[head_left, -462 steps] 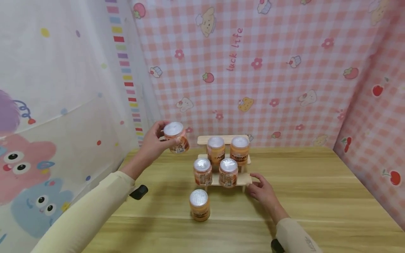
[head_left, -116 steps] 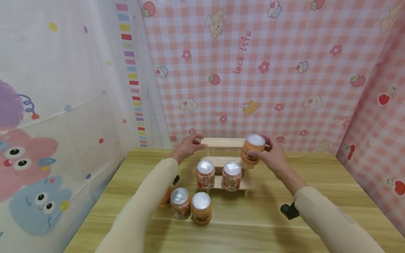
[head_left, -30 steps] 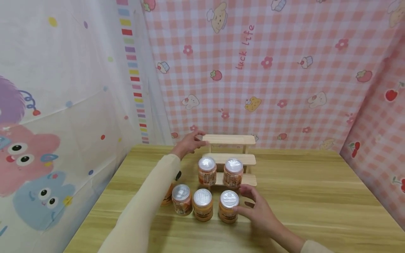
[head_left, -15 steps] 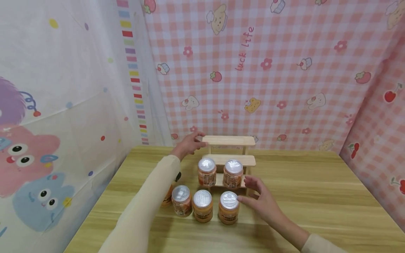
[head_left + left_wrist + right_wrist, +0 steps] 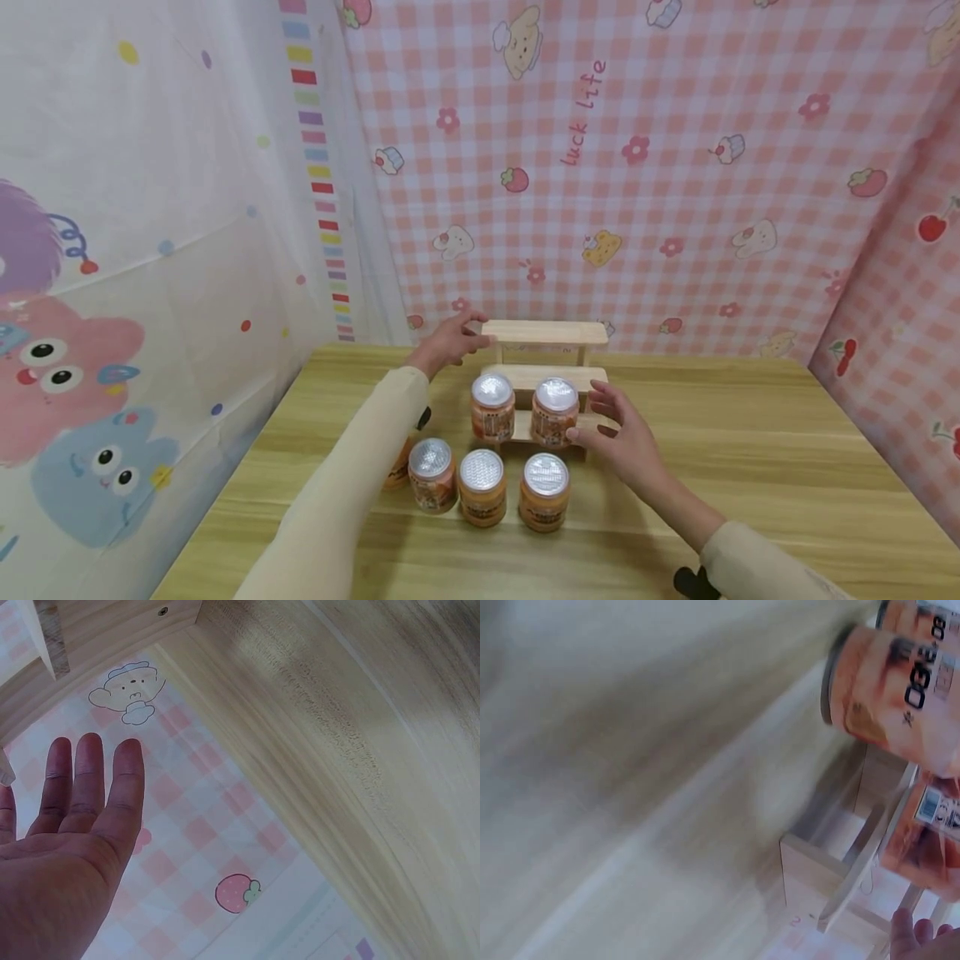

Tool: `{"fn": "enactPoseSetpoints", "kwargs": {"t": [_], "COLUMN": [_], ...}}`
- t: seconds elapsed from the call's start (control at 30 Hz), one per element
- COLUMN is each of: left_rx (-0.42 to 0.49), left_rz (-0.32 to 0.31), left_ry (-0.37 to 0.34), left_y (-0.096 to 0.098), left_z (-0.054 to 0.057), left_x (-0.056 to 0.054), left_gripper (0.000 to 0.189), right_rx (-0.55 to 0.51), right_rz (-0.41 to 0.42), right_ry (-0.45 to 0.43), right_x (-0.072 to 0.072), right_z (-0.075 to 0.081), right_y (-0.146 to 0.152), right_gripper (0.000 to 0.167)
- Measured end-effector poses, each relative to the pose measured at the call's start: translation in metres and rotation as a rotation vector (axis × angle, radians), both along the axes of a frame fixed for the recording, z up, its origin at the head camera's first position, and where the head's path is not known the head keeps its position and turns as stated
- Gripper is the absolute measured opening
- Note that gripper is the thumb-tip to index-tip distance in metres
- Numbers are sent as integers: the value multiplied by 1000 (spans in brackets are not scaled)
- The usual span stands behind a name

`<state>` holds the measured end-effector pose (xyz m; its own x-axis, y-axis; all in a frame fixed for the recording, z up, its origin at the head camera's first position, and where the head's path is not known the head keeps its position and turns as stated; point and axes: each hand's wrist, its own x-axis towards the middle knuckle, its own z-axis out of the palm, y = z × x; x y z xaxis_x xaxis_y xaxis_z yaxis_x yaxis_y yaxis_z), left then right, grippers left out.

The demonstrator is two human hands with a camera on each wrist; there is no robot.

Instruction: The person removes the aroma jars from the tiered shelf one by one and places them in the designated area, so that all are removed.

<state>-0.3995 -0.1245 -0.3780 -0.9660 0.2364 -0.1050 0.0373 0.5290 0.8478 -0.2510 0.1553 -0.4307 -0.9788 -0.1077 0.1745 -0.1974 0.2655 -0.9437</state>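
Observation:
A small three-tier wooden rack (image 5: 545, 332) stands near the back of the table. My left hand (image 5: 452, 340) pinches the left end of its top tier between thumb and fingers; in the left wrist view three fingers (image 5: 88, 776) stretch out straight beside it. On the bottom tier sit two orange jars with silver lids, a left jar (image 5: 492, 419) and a right jar (image 5: 554, 423). My right hand (image 5: 626, 437) is spread at the right jar, thumb tip right at its side. In the right wrist view fingertips (image 5: 904, 930) show below that jar (image 5: 922, 847).
Several more jars stand in a row on the table before the rack: a right-hand one (image 5: 544, 504), a middle one (image 5: 483, 500), a left one (image 5: 432, 483). Another jar (image 5: 397, 473) is partly behind my left sleeve (image 5: 352, 467). A checked cloth (image 5: 675, 192) hangs behind.
Jars from the middle tier now stand in the table row. My right hand released the last one there and rose to the bottom tier's right jar. My left hand stays on the rack.

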Motion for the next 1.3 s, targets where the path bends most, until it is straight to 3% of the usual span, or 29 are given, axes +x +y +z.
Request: {"fn": "enactPoseSetpoints", "kwargs": {"t": [0.43,1.07,1.3], "left_rx": [-1,-36,-15], "left_rz": [7,11,8], "left_ry": [3,4,-3], "left_y": [1,-1,0], "left_z": [-2,0,0], "left_x": [-1,-2,-2], "left_gripper": [45,42,42], "right_rx": [32,13,29], "right_rz": [46,66,30], "right_ry": [-9,-27,-22], "right_x": [-26,-26,-29], "right_z": [-3,-4,-5], "right_y": [-12,-24,-23], "right_gripper": [83,78,72]}}
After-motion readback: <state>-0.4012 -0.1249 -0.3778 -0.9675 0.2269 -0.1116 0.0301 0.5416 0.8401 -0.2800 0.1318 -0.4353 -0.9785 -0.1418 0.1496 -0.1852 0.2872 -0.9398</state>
